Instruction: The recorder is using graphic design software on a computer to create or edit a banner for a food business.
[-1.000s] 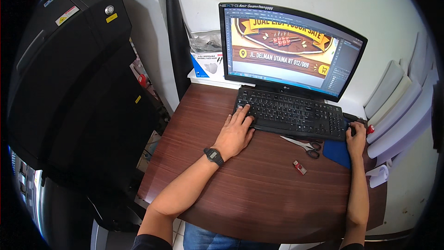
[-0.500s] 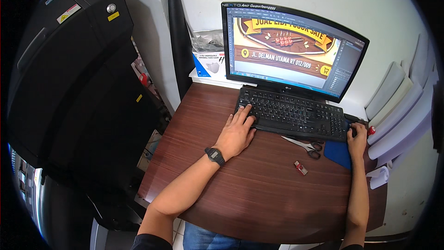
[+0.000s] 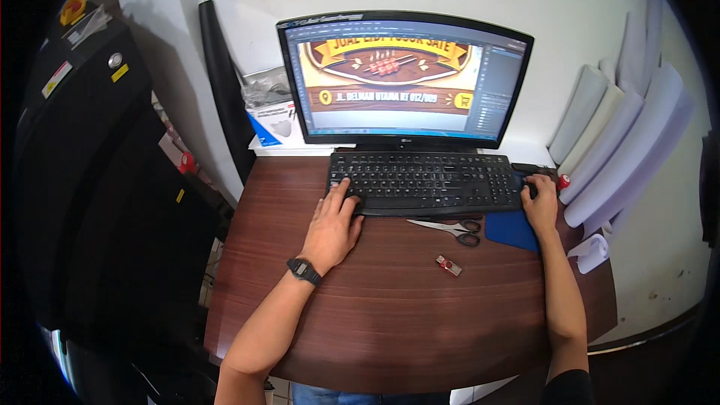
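Note:
My left hand (image 3: 328, 231), with a black digital watch (image 3: 304, 271) on the wrist, rests at the left end of a black keyboard (image 3: 427, 182). Its fingers are stretched out and apart, the fingertips on the lower left keys. At the keyboard's right end my right hand (image 3: 541, 206) is curled round a black computer mouse (image 3: 530, 192), which it mostly hides, on a blue mouse pad (image 3: 511, 231). Behind the keyboard a monitor (image 3: 401, 139) shows a yellow and brown banner design with skewers, inside an editing program.
Scissors (image 3: 445, 228) with black handles and a red and silver USB stick (image 3: 449, 265) lie on the brown wooden desk (image 3: 405, 322). Paper rolls (image 3: 600, 142) lean at the right wall. A face mask box (image 3: 275, 124) stands behind left, near a tall black machine (image 3: 82, 172).
The view has turned to the right and levelled, so the desk, monitor and keyboard appear further left. Both hands keep nearly the same places on keyboard and mouse.

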`<state>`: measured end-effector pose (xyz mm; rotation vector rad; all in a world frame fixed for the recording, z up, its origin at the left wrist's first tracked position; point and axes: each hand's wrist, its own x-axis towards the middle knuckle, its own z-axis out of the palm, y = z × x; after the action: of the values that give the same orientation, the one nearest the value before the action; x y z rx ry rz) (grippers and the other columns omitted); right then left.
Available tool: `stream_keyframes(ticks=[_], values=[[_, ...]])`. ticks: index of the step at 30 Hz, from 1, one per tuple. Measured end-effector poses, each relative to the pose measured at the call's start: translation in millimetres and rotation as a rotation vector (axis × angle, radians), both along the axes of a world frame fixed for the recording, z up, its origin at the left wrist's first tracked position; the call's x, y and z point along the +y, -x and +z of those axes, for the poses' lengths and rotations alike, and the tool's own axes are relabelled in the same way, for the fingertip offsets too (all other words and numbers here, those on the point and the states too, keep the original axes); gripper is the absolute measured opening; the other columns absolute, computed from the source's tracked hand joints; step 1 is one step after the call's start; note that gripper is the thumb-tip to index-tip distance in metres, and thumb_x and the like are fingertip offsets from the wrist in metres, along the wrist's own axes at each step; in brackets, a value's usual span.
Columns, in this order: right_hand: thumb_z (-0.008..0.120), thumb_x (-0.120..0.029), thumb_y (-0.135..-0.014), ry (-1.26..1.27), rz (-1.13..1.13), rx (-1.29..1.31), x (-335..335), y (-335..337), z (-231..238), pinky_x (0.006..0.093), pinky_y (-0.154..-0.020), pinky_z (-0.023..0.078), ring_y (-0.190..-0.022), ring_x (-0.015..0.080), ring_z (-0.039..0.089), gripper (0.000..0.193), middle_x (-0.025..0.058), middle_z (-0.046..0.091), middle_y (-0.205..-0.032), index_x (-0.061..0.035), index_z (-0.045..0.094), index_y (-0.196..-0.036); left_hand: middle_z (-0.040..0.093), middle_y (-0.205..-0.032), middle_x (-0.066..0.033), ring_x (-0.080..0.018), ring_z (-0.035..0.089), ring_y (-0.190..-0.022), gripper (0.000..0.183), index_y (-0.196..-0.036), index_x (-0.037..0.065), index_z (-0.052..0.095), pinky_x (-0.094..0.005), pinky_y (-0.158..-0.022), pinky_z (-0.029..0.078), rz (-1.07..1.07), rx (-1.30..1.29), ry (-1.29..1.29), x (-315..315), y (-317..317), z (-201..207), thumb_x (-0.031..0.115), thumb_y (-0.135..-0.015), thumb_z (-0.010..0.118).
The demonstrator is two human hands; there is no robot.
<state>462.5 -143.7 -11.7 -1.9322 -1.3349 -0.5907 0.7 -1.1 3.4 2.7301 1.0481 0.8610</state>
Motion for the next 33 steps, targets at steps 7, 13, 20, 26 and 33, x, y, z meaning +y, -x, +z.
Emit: stream_keyframes(ticks=[7,13,20,26,33], values=[[0.071,-0.008,-0.082,-0.001,-0.004,-0.001,-3.1,-1.4,1.9,0.0439,-0.095,0.052,-0.107,0.0367,0.064,0.021,0.0162,0.069,-0.113,-0.0015,0.074,-0.102,0.04,-0.157,-0.0234,-0.0437,0.046,-0.141,0.04,-0.129,0.003,0.058,-0.0483,-0.115,0.043,0.005,0.014,0.002,-0.8,-2.9,1.9,0.013,-0.093,0.072],[0.071,-0.008,-0.083,-0.001,-0.002,-0.002,0.0,1.9,2.2,0.0437,-0.095,0.052,-0.107,0.0365,0.064,0.021,0.016,0.069,-0.113,-0.0012,0.073,-0.102,0.039,-0.158,-0.0221,-0.0435,0.043,-0.143,0.041,-0.133,0.007,0.06,-0.0504,-0.116,0.041,-0.009,0.042,-0.008,-0.5,0.9,2.9,0.018,-0.095,0.072],[0.069,-0.01,-0.086,0.038,-0.023,-0.011,-3.8,-0.4,3.0,0.043,-0.099,0.05,-0.112,0.0364,0.063,0.023,0.0167,0.068,-0.118,-0.0002,0.072,-0.107,0.028,-0.168,-0.0157,-0.0399,0.018,-0.158,0.057,-0.147,0.02,0.059,-0.0702,-0.12,0.023,-0.062,0.182,0.14,-4.5,2.4,11.6,0.055,-0.101,0.056],[0.068,-0.01,-0.086,0.054,-0.018,0.023,-1.2,0.0,2.7,0.0436,-0.099,0.05,-0.113,0.0364,0.062,0.022,0.0167,0.067,-0.118,0.0,0.072,-0.106,0.028,-0.168,-0.0162,-0.0401,0.019,-0.157,0.058,-0.146,0.02,0.059,-0.0699,-0.12,0.025,-0.054,0.214,0.113,-4.3,2.4,9.6,0.056,-0.101,0.057],[0.067,-0.009,-0.085,0.067,-0.037,0.01,-3.0,-1.3,2.8,0.0443,-0.099,0.05,-0.112,0.0366,0.062,0.023,0.0158,0.067,-0.118,0.0004,0.071,-0.105,0.027,-0.168,-0.0166,-0.04,0.02,-0.157,0.058,-0.146,0.021,0.058,-0.07,-0.12,0.025,-0.053,0.216,0.099,-3.8,1.8,7.5,0.056,-0.101,0.057]])
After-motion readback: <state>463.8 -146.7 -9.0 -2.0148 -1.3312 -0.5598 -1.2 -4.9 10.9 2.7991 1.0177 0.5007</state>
